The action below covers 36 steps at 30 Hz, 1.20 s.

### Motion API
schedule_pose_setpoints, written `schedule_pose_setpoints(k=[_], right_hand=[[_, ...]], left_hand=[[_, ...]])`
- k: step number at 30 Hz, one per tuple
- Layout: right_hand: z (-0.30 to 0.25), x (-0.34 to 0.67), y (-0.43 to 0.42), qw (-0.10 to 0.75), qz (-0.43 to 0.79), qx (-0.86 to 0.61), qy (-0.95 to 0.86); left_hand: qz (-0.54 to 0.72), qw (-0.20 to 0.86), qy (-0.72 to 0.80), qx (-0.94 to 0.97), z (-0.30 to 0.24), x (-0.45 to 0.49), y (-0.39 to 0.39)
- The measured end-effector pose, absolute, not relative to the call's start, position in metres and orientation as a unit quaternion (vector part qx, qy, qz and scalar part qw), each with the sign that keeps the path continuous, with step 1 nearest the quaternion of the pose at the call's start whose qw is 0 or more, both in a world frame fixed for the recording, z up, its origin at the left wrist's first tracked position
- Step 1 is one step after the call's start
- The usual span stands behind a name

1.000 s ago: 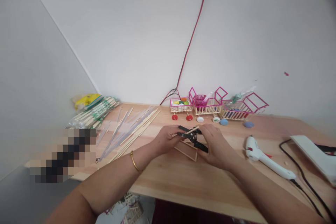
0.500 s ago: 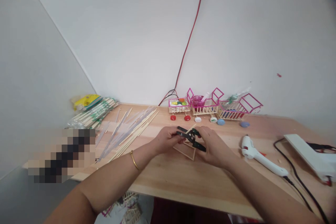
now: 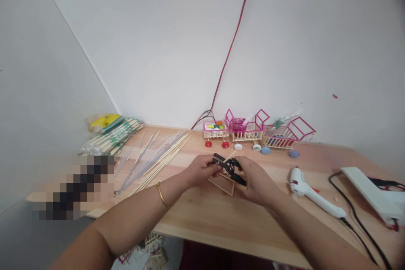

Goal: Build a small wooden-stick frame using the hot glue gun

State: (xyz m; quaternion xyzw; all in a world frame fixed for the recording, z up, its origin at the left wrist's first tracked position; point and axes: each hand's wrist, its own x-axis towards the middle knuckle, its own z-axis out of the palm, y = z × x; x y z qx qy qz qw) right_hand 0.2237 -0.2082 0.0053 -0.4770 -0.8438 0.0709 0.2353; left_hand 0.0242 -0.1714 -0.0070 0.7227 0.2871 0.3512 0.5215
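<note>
Right hand (image 3: 257, 180), wrapped about the handles of one pair of black metal pliers (image 3: 230, 166); left hand (image 3: 201, 170), pinched upon one slim pale wooden stick (image 3: 230, 157) beside the tool's nose, the grasp partly hidden; said stick slants across the jaws, its free end pointing up and away; pliers and stick both lie between the two hands, above the light wooden counter (image 3: 205, 219); one four-sided frame of thin pale sticks (image 3: 233, 189), just below the pliers, partly covered by the hands; to the left, a loose spread of long pale sticks (image 3: 169, 157); behind, three small slatted wooden carts (image 3: 248, 131) with magenta trim; to the right, one white corded glue gun (image 3: 321, 203).
</note>
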Motion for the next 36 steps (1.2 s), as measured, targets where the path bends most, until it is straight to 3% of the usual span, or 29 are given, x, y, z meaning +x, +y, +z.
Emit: schedule_pose_setpoints(k=[23,29,36], right_hand=[[0.004,0.221,-0.210,0.236,0.114,-0.513,-0.817],[0.005,0.229,-0.205,0.234,0.088,-0.513,-0.821],[-0.001,0.235,-0.197,0.207,-0.009,-0.529,-0.823]], left_hand=[[0.402,0.715,0.245,0.518,-0.004,0.040,-0.184],[0.474,0.686,0.281,0.475,-0.003,0.022,-0.160],[0.454,0.709,0.279,0.462,-0.019,0.021,-0.148]])
